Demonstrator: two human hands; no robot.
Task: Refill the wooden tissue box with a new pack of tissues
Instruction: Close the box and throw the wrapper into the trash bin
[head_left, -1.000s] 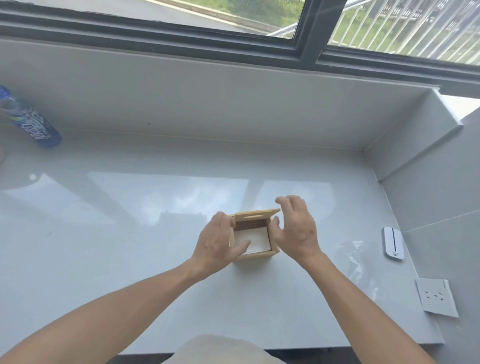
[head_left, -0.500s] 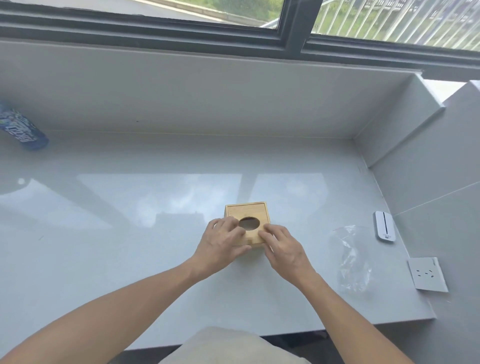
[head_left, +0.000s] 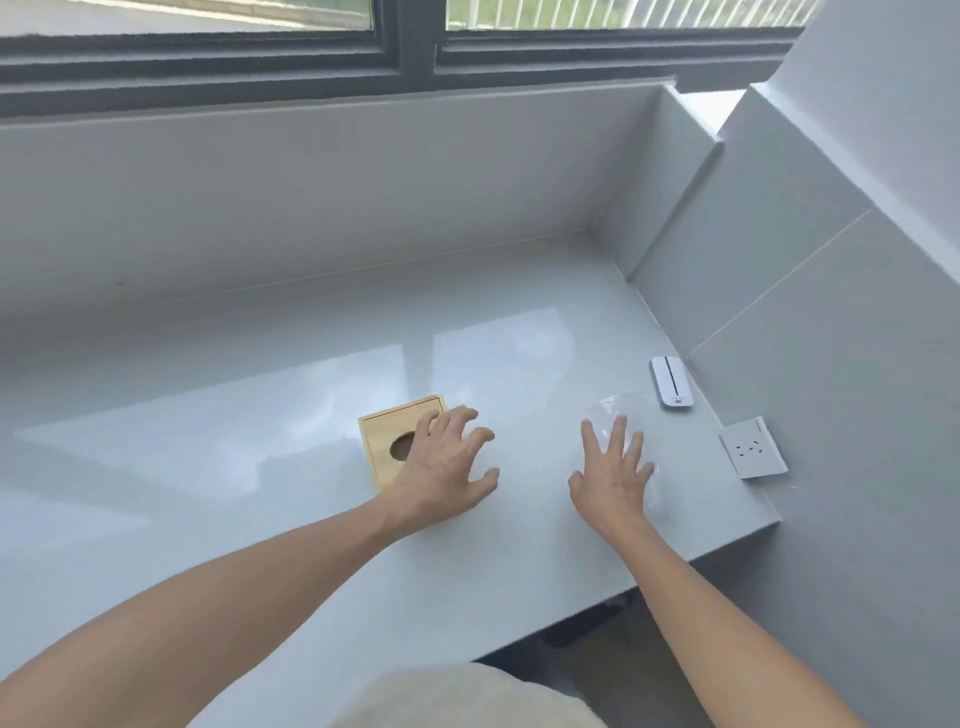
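The wooden tissue box (head_left: 388, 431) sits on the glossy white counter (head_left: 260, 467), its lid closed and the round hole facing up. My left hand (head_left: 447, 470) hovers over the box's right half with fingers spread, holding nothing. My right hand (head_left: 613, 473) is spread flat over a crumpled clear plastic wrapper (head_left: 626, 410) to the right of the box. Whether the fingers touch the wrapper I cannot tell. No tissue shows through the hole.
A small white device (head_left: 671, 382) lies near the right wall. A white wall socket (head_left: 753, 448) sits on the tiled wall by the counter's right end. The counter's front edge (head_left: 623, 592) runs diagonally below my right arm. A window ledge runs along the back.
The box lid went from tilted open to closed. Both hands have let go of the box; my right hand moved right over the plastic wrapper. The view has swung right.
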